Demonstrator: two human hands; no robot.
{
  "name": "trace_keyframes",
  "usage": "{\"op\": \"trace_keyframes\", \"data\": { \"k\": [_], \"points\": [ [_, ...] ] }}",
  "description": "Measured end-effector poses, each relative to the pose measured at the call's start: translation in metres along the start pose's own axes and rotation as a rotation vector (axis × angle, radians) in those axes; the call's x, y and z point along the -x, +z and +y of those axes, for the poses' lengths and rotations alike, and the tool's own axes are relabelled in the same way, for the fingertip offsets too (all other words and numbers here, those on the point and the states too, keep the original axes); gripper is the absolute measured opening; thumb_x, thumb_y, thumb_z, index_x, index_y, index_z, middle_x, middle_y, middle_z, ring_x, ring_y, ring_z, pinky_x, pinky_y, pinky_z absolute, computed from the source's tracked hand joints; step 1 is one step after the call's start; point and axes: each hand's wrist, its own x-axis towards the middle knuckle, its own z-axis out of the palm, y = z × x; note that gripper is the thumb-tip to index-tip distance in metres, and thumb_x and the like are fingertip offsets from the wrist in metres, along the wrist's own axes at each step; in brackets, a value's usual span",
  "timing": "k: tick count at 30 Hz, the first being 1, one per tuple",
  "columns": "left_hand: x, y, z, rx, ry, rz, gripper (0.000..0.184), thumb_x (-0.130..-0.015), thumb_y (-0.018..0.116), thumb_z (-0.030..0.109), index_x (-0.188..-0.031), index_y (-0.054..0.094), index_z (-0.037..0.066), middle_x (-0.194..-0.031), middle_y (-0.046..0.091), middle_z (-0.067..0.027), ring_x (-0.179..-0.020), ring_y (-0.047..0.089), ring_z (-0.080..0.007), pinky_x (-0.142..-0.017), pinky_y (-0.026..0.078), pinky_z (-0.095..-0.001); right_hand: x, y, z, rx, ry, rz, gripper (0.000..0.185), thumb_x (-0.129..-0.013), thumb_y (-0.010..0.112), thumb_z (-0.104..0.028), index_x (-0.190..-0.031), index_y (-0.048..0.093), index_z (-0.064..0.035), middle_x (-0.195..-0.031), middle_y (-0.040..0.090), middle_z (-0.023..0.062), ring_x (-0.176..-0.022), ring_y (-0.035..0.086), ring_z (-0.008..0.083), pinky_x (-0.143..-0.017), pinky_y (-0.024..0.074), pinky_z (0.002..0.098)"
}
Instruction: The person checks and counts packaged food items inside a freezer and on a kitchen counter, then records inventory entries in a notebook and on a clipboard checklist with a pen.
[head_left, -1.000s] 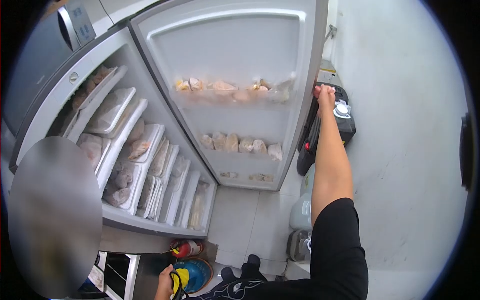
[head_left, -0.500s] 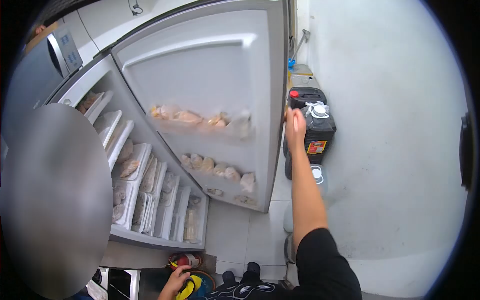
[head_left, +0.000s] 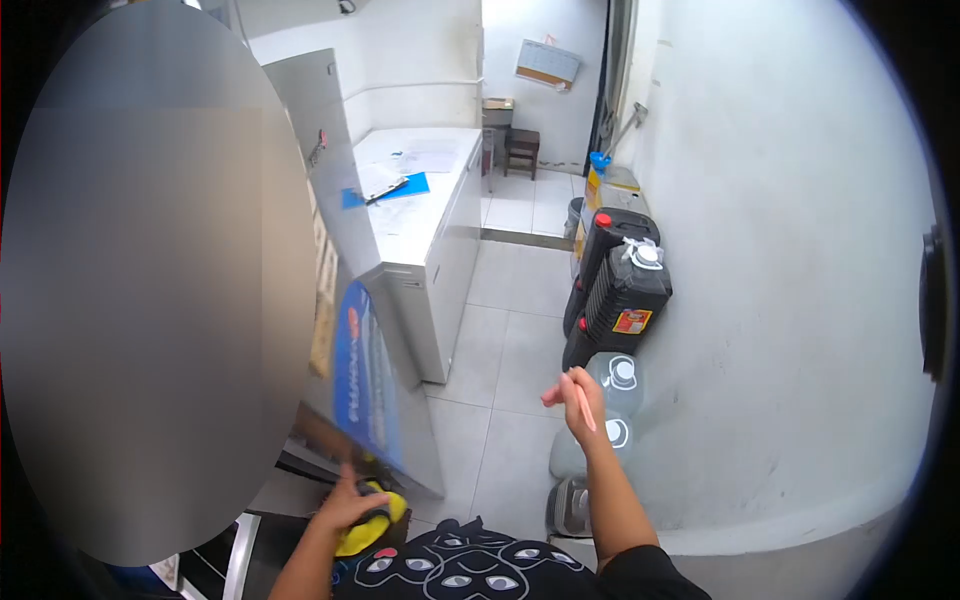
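My left hand (head_left: 348, 503) is at the bottom left, its fingers curled round a yellow-and-black thing (head_left: 372, 520) whose kind I cannot make out. In the middle of the view my right hand (head_left: 577, 402) hangs in front of the clear plastic jugs (head_left: 618, 378), fingers loosely bent and apart, with nothing visible in it. Beside my left hand stands the grey freezer door (head_left: 405, 400), now seen from its outer side, with a blue poster (head_left: 362, 360) on it. A large blur covers the freezer's left part.
Black jerrycans (head_left: 635, 295) with white and red caps line the right wall (head_left: 780, 250). A white counter (head_left: 440, 240) carries papers and a blue folder (head_left: 415, 184). Tiled floor (head_left: 490, 350) runs back to a doorway, with a small brown stool (head_left: 522, 148) beyond.
The freezer door has swung from wide open towards the left, hiding its shelves of bagged food. My right hand has left the door edge and come lower. My left hand has risen with the yellow-and-black thing.
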Motion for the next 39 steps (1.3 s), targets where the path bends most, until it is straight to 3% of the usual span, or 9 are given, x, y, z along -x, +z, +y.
{"op": "trace_keyframes", "data": {
  "k": [2, 16, 19, 21, 23, 24, 29, 35, 39],
  "points": [
    [0.016, -0.027, 0.002, 0.322, -0.114, 0.081, 0.102, -0.056, 0.08, 0.017, -0.136, 0.019, 0.002, -0.126, 0.042, -0.0141, -0.116, 0.042, -0.0258, -0.097, 0.033, -0.0328, 0.008, 0.008, -0.004, 0.03, 0.023, -0.021, 0.025, -0.093, 0.044, -0.02, -0.075, 0.048, -0.0027, -0.064, 0.061, 0.0096, -0.059, 0.059, 0.0134, -0.057, 0.0482, 0.0247],
    [0.018, -0.053, -0.071, 0.254, -0.231, 0.256, 0.076, -0.064, 0.076, 0.022, -0.127, 0.04, 0.002, -0.125, 0.047, -0.0177, -0.116, 0.044, -0.0261, -0.098, 0.032, -0.0329, -0.04, 0.07, 0.058, -0.04, 0.194, -0.334, 0.024, -0.093, 0.043, -0.021, -0.082, 0.048, -0.0004, -0.071, 0.062, 0.0131, -0.064, 0.062, 0.0176, -0.062, 0.0508, 0.0285],
    [0.032, -0.043, -0.137, 0.135, -0.518, 0.054, 0.061, -0.069, 0.073, 0.023, -0.12, 0.048, 0.0, -0.113, 0.055, -0.0143, -0.097, 0.056, -0.0202, -0.086, 0.044, -0.0301, -0.053, 0.056, 0.073, -0.047, 0.25, -0.322, 0.023, -0.093, 0.043, -0.021, -0.083, 0.048, -0.0003, -0.071, 0.062, 0.0133, -0.065, 0.062, 0.0179, -0.063, 0.0509, 0.0289],
    [0.044, -0.023, -0.191, -0.001, -0.897, -0.075, 0.042, -0.068, 0.072, 0.042, -0.094, 0.066, 0.01, -0.095, 0.065, -0.0105, -0.087, 0.06, -0.0235, -0.078, 0.046, -0.0327, -0.067, 0.037, 0.088, -0.078, 0.286, -0.279, 0.023, -0.093, 0.043, -0.021, -0.084, 0.048, -0.0002, -0.072, 0.062, 0.0138, -0.065, 0.062, 0.0183, -0.063, 0.0509, 0.0292],
    [0.054, 0.002, -0.25, -0.294, -0.858, -0.541, 0.041, -0.074, 0.063, 0.048, -0.088, 0.067, 0.01, -0.089, 0.066, -0.0095, -0.08, 0.061, -0.0221, -0.074, 0.047, -0.0338, -0.084, 0.014, 0.107, -0.09, 0.298, -0.192, 0.023, -0.093, 0.043, -0.022, -0.085, 0.048, -0.0005, -0.073, 0.062, 0.0145, -0.065, 0.062, 0.0189, -0.063, 0.051, 0.0294],
    [0.068, 0.022, -0.277, -0.204, -0.842, -0.557, 0.044, -0.075, 0.058, 0.05, -0.087, 0.067, 0.009, -0.088, 0.066, -0.0108, -0.08, 0.061, -0.023, -0.075, 0.046, -0.0351, -0.096, 0.0, 0.117, -0.096, 0.302, -0.15, 0.024, -0.093, 0.043, -0.023, -0.086, 0.048, -0.0006, -0.074, 0.062, 0.0149, -0.065, 0.062, 0.0192, -0.063, 0.051, 0.0295],
    [0.0, 0.081, -0.241, -0.231, -1.021, -0.708, 0.043, -0.075, 0.059, 0.049, -0.087, 0.067, 0.009, -0.087, 0.065, -0.0114, -0.081, 0.061, -0.0244, -0.075, 0.046, -0.0356, -0.173, -0.074, 0.157, -0.139, 0.422, 0.021, 0.052, -0.092, 0.033, -0.049, -0.095, 0.052, -0.0006, -0.068, 0.057, 0.0098, -0.058, 0.055, 0.0159, -0.057, 0.0463, 0.0271],
    [-0.187, 0.149, -0.171, -0.451, -0.664, -0.895, 0.043, -0.074, 0.061, 0.048, -0.087, 0.067, 0.008, -0.087, 0.065, -0.0122, -0.082, 0.06, -0.026, -0.075, 0.046, -0.0361, -0.3, -0.155, 0.186, -0.049, 0.305, 0.084, 0.048, -0.093, 0.039, -0.04, -0.09, 0.061, 0.0023, -0.07, 0.058, 0.0065, -0.063, 0.054, 0.0135, -0.06, 0.0442, 0.0253],
    [-0.286, 0.153, -0.085, -0.287, -0.853, -0.456, 0.038, -0.072, 0.067, 0.042, -0.088, 0.066, 0.008, -0.091, 0.064, -0.0129, -0.086, 0.06, -0.0271, -0.077, 0.047, -0.0359, -0.386, -0.163, 0.173, -0.141, 0.3, 0.073, 0.03, -0.09, 0.048, -0.025, -0.078, 0.055, 0.0015, -0.069, 0.056, 0.0077, -0.063, 0.054, 0.0143, -0.06, 0.0447, 0.0252]
  ]
}}
